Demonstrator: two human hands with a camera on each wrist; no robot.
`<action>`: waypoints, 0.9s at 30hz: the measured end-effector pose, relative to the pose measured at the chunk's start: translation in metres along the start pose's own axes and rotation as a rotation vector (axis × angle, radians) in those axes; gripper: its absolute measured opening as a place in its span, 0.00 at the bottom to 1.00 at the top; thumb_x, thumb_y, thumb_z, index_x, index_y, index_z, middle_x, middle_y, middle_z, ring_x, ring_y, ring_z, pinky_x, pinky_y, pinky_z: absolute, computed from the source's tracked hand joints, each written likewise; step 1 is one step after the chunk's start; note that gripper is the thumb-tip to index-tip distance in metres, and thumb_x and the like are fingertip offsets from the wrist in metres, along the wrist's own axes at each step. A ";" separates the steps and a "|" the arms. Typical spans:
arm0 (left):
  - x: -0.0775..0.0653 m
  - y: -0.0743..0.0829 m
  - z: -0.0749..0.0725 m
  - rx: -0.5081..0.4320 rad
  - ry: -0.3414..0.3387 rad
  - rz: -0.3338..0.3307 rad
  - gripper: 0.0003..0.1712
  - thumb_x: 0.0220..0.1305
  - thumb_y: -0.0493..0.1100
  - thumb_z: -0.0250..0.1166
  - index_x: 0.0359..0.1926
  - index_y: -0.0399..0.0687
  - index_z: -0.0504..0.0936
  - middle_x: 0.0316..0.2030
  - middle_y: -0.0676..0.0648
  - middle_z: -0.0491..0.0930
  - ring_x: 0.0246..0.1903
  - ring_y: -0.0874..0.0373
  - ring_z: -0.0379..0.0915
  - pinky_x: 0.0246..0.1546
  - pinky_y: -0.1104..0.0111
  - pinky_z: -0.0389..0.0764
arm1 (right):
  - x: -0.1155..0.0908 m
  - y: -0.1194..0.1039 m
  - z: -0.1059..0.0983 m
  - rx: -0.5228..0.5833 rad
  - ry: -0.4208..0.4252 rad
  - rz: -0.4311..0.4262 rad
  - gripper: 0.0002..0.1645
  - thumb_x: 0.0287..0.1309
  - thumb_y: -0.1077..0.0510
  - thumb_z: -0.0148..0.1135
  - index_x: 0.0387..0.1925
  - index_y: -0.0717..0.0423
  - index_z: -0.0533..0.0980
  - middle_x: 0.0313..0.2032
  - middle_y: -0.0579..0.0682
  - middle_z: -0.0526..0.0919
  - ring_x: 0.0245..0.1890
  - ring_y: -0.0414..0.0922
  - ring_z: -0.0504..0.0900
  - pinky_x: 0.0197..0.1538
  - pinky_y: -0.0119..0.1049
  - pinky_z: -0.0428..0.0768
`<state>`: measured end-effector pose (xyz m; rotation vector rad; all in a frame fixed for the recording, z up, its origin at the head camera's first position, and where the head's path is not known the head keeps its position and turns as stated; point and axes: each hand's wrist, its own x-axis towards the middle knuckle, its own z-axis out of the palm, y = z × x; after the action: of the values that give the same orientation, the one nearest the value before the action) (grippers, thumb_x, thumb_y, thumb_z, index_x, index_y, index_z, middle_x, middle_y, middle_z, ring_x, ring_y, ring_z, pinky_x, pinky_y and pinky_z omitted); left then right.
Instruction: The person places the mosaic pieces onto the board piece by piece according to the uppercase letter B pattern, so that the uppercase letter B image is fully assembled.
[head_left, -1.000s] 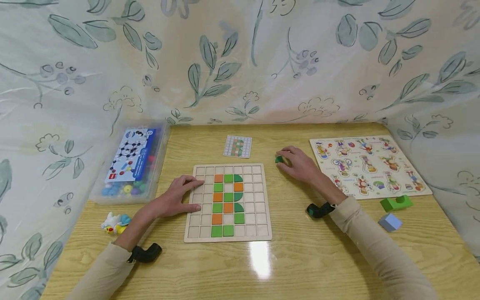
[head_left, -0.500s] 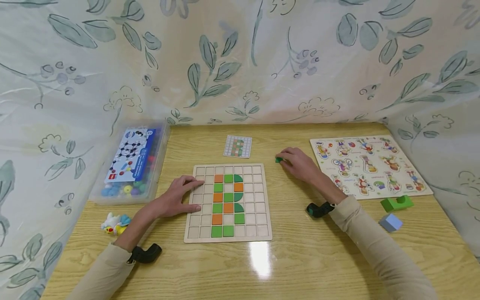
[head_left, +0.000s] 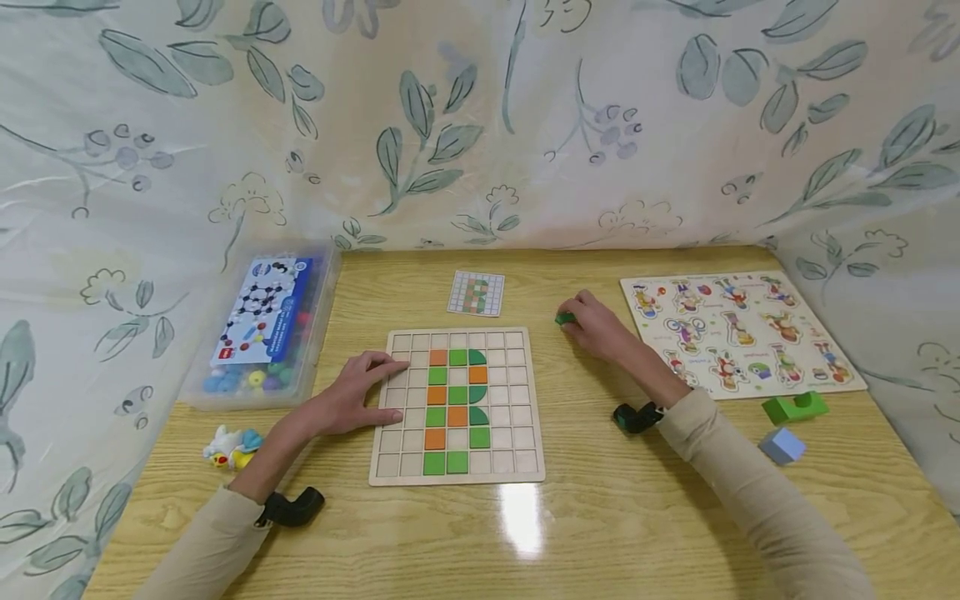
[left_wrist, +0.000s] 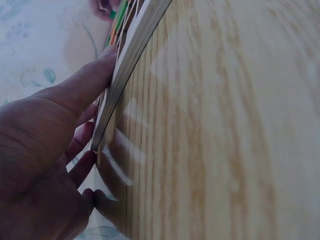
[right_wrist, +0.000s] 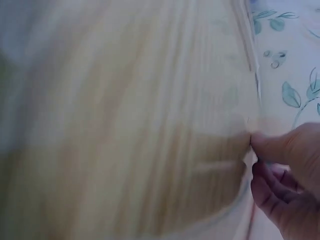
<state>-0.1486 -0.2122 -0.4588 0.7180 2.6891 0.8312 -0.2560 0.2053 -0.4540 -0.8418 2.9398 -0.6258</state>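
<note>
A square wooden grid board (head_left: 517, 454) lies mid-table, with orange squares, green squares and dark green quarter-round tiles set in its cells. My left hand (head_left: 348, 398) rests on the board's left edge, thumb and forefinger spread and fairly straight over the rim. In the left wrist view its thumb (left_wrist: 82, 87) lies along the board's side (left_wrist: 130, 65). Right of the board's far corner, my right hand (head_left: 596, 327) pinches a small green tile (head_left: 565, 318) between thumb and fingers. The right wrist view shows those fingertips (right_wrist: 265, 145) drawn together low at the tabletop; the tile is hidden there.
A small pattern card (head_left: 476, 293) lies behind the board. At left stand a clear box (head_left: 300, 367) of molecular model parts and a small toy figure (head_left: 232, 447). A picture puzzle board (head_left: 817, 375), a green block (head_left: 795, 407) and a blue block (head_left: 782, 446) sit at right.
My right fingers have closed more tightly on the green tile, which has turned and shifted slightly right. The left hand and the tiles on the board stay as they were.
</note>
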 end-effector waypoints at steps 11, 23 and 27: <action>0.000 -0.001 0.001 -0.001 0.005 0.014 0.42 0.58 0.54 0.71 0.70 0.49 0.66 0.61 0.40 0.62 0.58 0.44 0.56 0.57 0.47 0.62 | -0.017 -0.035 -0.002 0.249 -0.009 -0.020 0.03 0.62 0.61 0.63 0.37 0.58 0.77 0.34 0.52 0.82 0.35 0.44 0.78 0.38 0.36 0.76; 0.001 0.000 0.000 -0.006 -0.008 -0.005 0.42 0.58 0.54 0.70 0.71 0.50 0.65 0.63 0.41 0.61 0.60 0.43 0.55 0.58 0.45 0.60 | -0.048 -0.108 0.014 0.380 -0.098 -0.268 0.15 0.64 0.61 0.61 0.51 0.59 0.80 0.37 0.48 0.83 0.31 0.35 0.71 0.34 0.27 0.74; 0.001 0.001 -0.001 -0.010 -0.006 -0.006 0.42 0.58 0.54 0.70 0.71 0.50 0.65 0.63 0.41 0.61 0.61 0.43 0.55 0.59 0.45 0.60 | -0.061 -0.129 0.023 0.420 -0.215 -0.273 0.13 0.63 0.59 0.62 0.47 0.59 0.79 0.38 0.48 0.82 0.32 0.33 0.73 0.37 0.25 0.76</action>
<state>-0.1495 -0.2114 -0.4581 0.7085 2.6787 0.8391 -0.1362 0.1280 -0.4316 -1.1739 2.3938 -1.0448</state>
